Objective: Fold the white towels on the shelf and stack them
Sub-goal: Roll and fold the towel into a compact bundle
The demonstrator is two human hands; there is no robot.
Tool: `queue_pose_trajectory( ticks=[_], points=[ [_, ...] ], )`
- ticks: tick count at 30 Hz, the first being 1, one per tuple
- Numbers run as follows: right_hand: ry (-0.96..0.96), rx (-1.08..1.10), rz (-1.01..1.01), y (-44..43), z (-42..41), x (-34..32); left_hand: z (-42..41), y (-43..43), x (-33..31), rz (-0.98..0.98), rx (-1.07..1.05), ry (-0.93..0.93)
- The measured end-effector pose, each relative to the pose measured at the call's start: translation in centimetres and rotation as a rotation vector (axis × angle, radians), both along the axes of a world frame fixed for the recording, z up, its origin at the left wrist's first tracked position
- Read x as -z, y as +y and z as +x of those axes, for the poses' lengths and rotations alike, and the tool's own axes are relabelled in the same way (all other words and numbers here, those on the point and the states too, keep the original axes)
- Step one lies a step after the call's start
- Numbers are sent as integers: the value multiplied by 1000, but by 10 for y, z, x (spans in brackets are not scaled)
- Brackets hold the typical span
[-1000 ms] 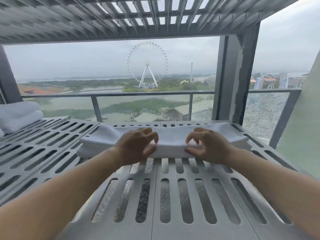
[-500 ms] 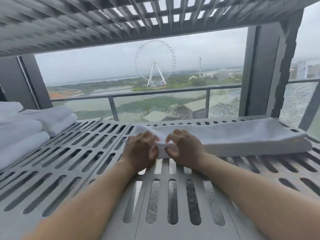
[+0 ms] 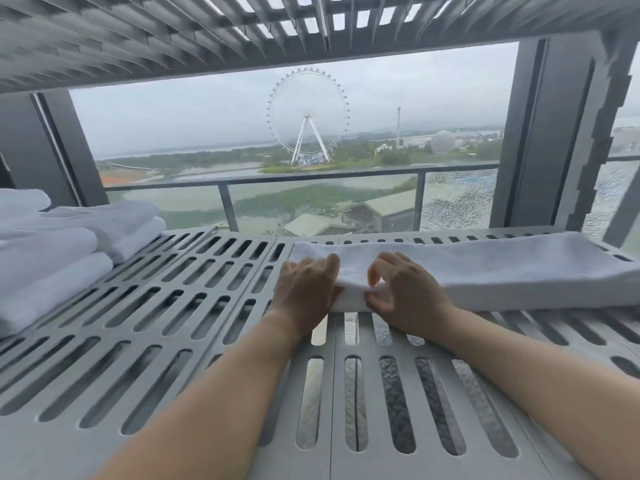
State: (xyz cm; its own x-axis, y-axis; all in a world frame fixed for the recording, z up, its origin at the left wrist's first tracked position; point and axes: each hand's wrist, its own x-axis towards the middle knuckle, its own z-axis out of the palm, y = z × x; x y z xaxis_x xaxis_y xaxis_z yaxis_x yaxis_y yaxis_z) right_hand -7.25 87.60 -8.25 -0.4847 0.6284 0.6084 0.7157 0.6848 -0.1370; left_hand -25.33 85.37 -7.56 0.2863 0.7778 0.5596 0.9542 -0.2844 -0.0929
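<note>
A white towel (image 3: 485, 268), folded into a long strip, lies across the grey slotted shelf (image 3: 173, 306) and runs off to the right. My left hand (image 3: 306, 289) rests on the strip's left end, fingers closed over its edge. Beside it, my right hand (image 3: 401, 292) pinches the near edge of the same end between thumb and fingers. At the far left sits a stack of folded white towels (image 3: 52, 254), apart from both hands.
Another slotted shelf (image 3: 173, 32) hangs close overhead. A dark upright post (image 3: 561, 133) stands at the back right, another at the back left. Behind the shelf a glass balcony railing (image 3: 311, 174) fronts a view of a Ferris wheel.
Both hands slid from the middle of the strip to its left end and now grip it there. The camera turned left, bringing the folded stack into view.
</note>
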Motion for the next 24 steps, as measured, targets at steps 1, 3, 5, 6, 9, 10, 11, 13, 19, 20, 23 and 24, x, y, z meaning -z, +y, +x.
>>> queue_pose_trajectory(
  ticks=[1,3,5,6,9,10,11,13,19,20,23,24],
  points=[
    [-17,-5,9,-1,0,-1,-1,-1,-2,19,8,7],
    [-41,-15,31,-4,0,-2,-5,-2,-5,42,34,-3],
    [-47,-15,64,-6,0,-2,-10,-4,-9,42,63,-40],
    [-46,-9,79,-6,-1,-2,-12,-6,-9,38,81,-53],
    [-51,3,106,-6,-1,-2,-12,-9,-9,20,126,-48],
    [-50,4,113,-6,-1,-2,-11,-10,-9,14,137,-53],
    [-53,5,117,-6,-1,-1,-10,-10,-10,7,147,-62],
    [-62,6,118,-6,-1,0,-10,-11,-9,-15,151,-63],
    [-86,-41,75,-5,3,0,-7,-11,-5,-182,123,-39],
    [-83,-49,64,-5,3,0,-5,-11,-5,-182,123,-34],
    [-81,-64,54,-6,4,-1,-1,-11,-7,-192,152,-12],
    [-87,-65,55,-6,4,-1,-1,-11,-7,-196,161,0]
  ],
)
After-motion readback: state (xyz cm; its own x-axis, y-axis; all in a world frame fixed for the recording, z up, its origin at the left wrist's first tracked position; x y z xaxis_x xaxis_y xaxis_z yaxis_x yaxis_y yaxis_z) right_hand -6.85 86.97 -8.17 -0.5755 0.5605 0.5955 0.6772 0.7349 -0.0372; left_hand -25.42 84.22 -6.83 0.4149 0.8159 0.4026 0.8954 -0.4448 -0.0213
